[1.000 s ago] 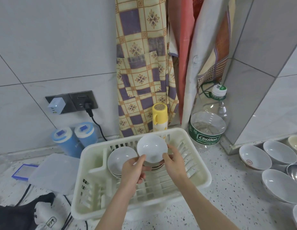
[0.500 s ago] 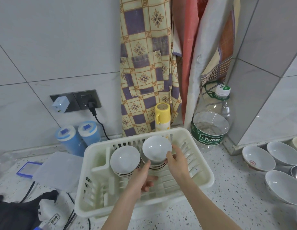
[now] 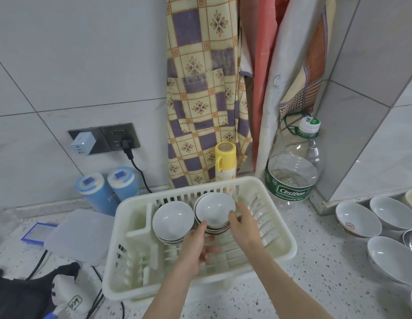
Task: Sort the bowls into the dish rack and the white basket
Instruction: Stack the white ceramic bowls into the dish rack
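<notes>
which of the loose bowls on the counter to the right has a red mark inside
The leftmost counter bowl, nearest the dish rack: it shows a red emblem on its inner wall. The plain bowls beside and in front of it show none.

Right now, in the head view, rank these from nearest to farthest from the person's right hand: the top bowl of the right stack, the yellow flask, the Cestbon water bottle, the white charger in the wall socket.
1. top bowl, in the right hand's grip
2. yellow flask, behind the basket
3. Cestbon water bottle, back right
4. white charger, far left wall
</notes>
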Demonstrator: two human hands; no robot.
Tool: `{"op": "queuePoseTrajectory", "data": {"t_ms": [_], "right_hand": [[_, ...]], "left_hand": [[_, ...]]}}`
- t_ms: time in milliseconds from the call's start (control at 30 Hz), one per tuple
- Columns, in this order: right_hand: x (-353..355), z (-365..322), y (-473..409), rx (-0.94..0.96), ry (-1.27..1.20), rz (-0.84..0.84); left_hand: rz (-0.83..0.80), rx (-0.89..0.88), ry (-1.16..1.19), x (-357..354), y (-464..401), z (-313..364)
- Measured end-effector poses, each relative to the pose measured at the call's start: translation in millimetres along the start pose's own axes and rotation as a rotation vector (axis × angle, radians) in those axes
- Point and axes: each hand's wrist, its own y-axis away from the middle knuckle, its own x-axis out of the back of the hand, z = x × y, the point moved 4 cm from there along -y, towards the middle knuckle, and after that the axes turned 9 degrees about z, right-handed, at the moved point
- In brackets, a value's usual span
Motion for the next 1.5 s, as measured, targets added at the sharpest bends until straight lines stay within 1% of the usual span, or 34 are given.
{"op": "queuePoseTrajectory", "data": {"t_ms": [433,667,800,867,933,1067,1233,1400,1500], "right_hand": [[-0.9,0.6,1.8,-0.020,0.037,-0.051],[-1.9,1.3,1.2,-0.057,0.018,-0.063],[4.5,-2.0,2.4,-0.118,-0.031,-0.033],[12.2,-5.4,6.3,-0.137,-0.126,-0.002],[22.7,-11.9,12.8,-0.124,-0.243,0.030],[48.0,-16.8,23.3,-0.052,-0.374,0.064],[91.5,5.0,30.8,-0.065,-0.482,0.093],[158.2,28.2,24.1,-0.058,-0.452,0.106],[207.5,46.7,13.4,-0.052,-0.370,0.113]], "left_hand": [[0.012,-0.038,0.014,-0.3,-2.4,-2.5],[-0.012,-0.012,0.063,-0.4,3.9,-1.2],[-0.036,-0.009,0.065,3.6,14.3,-0.3],[-0.055,-0.013,0.029,6.7,23.1,-1.8],[-0.062,-0.017,0.002,10.5,31.9,-3.1],[-0.039,-0.047,0.001,11.0,48.1,-2.5],[0.024,-0.148,0.162,-15.7,75.9,-2.4],[0.008,-0.173,0.240,-79.6,107.0,-10.6],[-0.047,-0.153,0.168,-130.7,122.7,-27.5]]}}
